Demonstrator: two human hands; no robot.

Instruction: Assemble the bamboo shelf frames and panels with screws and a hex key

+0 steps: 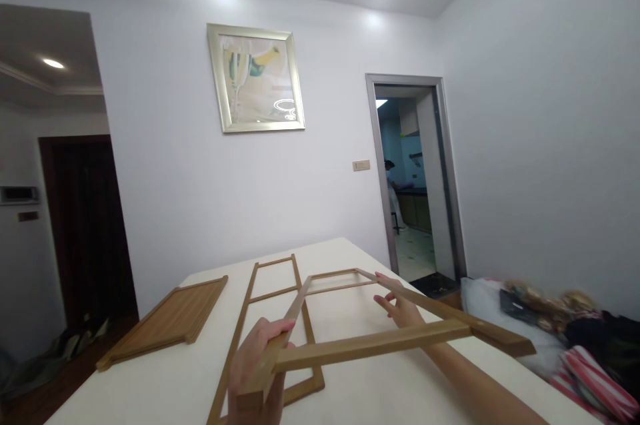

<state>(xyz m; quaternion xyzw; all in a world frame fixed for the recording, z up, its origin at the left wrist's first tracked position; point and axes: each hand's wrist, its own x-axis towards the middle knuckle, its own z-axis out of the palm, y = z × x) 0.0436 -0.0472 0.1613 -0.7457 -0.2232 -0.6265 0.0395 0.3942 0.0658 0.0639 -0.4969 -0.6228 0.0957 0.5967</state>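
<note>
A brown wooden frame (373, 343) with crossbars is held up at a tilt above the table, its near end raised toward me. Around the near end of its left rail, the fingers of my left hand (260, 358) are closed. My right hand (397, 303) reaches beneath the near crossbar to the right rail, its fingers on both sides of that rail. Below and to the left, a second wooden frame (245, 308) lies flat, partly hidden by my left hand. Farther left lies a slatted wooden panel (173, 318).
The white table (350, 398) carries all the wooden parts. Bags and clothes, including a red-and-white striped cloth (595, 378), are heaped beyond its right edge. A doorway (405, 178) at the back shows a person (393, 188) in another room. A picture (260, 82) hangs on the wall.
</note>
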